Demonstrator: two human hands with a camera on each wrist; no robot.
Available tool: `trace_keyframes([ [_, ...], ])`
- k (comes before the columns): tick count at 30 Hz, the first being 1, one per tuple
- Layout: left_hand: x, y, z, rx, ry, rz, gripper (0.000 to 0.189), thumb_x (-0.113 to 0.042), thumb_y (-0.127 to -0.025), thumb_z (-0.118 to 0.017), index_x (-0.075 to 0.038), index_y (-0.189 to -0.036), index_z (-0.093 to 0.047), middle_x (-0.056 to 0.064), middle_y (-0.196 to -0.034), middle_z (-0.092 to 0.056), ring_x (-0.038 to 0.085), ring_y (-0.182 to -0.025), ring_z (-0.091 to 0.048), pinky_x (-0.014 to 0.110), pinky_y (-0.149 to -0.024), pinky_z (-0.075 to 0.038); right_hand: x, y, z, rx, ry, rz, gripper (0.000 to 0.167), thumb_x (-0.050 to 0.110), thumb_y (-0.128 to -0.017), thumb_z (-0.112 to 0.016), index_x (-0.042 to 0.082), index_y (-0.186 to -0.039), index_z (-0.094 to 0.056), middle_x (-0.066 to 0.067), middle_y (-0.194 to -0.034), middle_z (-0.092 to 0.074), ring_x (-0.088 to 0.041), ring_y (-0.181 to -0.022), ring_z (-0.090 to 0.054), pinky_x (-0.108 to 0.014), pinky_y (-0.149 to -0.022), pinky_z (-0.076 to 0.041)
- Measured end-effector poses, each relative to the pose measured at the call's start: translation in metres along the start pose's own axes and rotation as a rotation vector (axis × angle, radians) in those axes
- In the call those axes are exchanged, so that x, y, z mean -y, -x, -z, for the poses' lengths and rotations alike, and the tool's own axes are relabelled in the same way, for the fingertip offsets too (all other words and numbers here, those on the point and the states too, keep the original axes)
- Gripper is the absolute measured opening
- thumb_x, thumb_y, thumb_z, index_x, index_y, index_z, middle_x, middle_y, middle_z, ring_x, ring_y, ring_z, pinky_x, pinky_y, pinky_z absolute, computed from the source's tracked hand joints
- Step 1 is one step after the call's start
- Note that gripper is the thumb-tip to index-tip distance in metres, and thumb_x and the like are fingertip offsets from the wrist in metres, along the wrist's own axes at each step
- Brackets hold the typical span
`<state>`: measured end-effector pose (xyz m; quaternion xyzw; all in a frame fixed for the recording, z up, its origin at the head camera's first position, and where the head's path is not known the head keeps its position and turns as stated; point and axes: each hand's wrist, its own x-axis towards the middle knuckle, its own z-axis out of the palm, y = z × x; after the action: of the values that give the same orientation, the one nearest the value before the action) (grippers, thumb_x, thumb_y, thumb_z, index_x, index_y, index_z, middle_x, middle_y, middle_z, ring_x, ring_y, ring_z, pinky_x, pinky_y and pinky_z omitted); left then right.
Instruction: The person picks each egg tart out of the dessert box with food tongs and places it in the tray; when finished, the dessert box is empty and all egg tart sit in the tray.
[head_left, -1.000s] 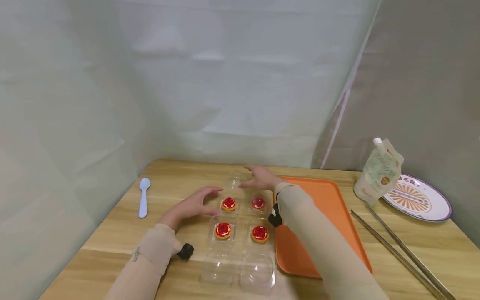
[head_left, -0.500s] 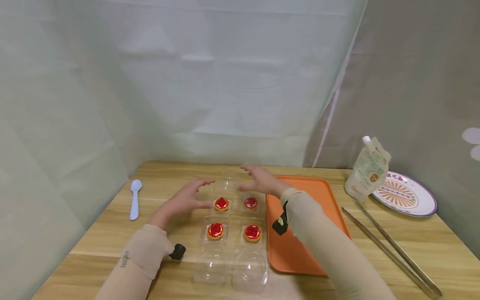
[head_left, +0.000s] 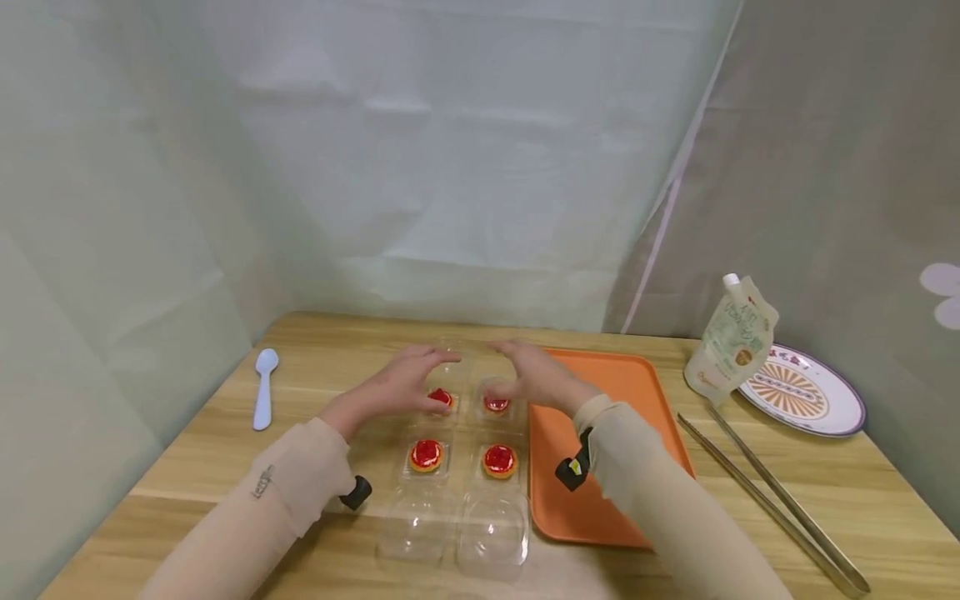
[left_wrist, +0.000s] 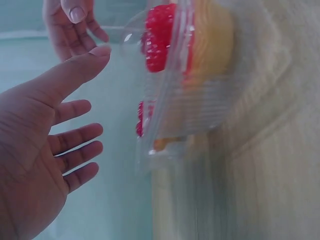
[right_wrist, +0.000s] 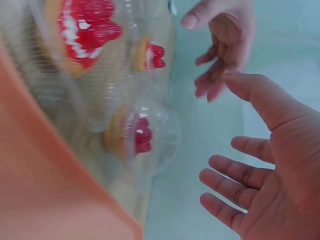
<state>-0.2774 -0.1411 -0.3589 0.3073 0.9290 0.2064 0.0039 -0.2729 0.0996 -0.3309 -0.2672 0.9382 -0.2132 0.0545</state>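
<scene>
Four fingers and thumb spread, my left hand hovers beside the back-left red-topped tart, partly covering it in the head view. My right hand hovers with relaxed fingers by the back-right tart. A clear dome lid covers that right tart in the right wrist view. Nothing is in either hand; their palms face each other. Closer in, a left tart and a right tart sit in clear plastic boxes, whose lids lie folded open toward the front.
An orange tray lies right of the boxes, under my right forearm. Farther right are metal tongs, a spouted pouch and a patterned plate. A pale blue spoon lies at the left of the wooden table.
My left hand has moved right, over the back-left tart, after drawing back left. My right hand has come down slightly toward the back-right tart. The head view has shifted a little.
</scene>
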Motion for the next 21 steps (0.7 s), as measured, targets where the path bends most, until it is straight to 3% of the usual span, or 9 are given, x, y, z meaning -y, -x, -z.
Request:
trace_keyframes([
  [6, -0.002, -0.017, -0.008, 0.035, -0.098, -0.077, 0.073, -0.037, -0.074, -0.081, -0.008, -0.135, -0.052, 0.015, -0.140, -0.053, 0.041, -0.137, -0.037, 0.060, -0.114, -0.025, -0.002, 0.005, -0.009, 0.001, 0.080, -0.047, 0.076, 0.038, -0.084, -0.073, 0.010, -0.146, -0.040, -0.016, -0.148, -0.043, -0.034, -0.136, -0.042, -0.048, -0.112, -0.037],
  [12, -0.003, -0.030, -0.014, 0.092, -0.138, -0.093, 0.079, -0.042, -0.072, -0.082, -0.006, -0.135, -0.051, 0.015, -0.138, -0.053, 0.040, -0.136, -0.037, 0.058, -0.116, -0.023, -0.005, 0.003, -0.017, 0.029, 0.136, -0.073, 0.076, 0.041, -0.083, -0.073, 0.007, -0.144, -0.043, -0.018, -0.145, -0.045, -0.034, -0.130, -0.047, -0.047, -0.108, -0.042],
  [21, -0.006, -0.040, -0.023, 0.147, -0.156, -0.077, 0.085, -0.049, -0.066, -0.084, -0.006, -0.133, -0.054, 0.014, -0.136, -0.052, 0.032, -0.129, -0.040, 0.051, -0.114, -0.027, -0.011, 0.000, -0.027, 0.026, 0.358, 0.040, 0.064, 0.050, -0.081, -0.071, 0.008, -0.128, -0.061, -0.012, -0.137, -0.056, -0.032, -0.126, -0.051, -0.049, -0.102, -0.046],
])
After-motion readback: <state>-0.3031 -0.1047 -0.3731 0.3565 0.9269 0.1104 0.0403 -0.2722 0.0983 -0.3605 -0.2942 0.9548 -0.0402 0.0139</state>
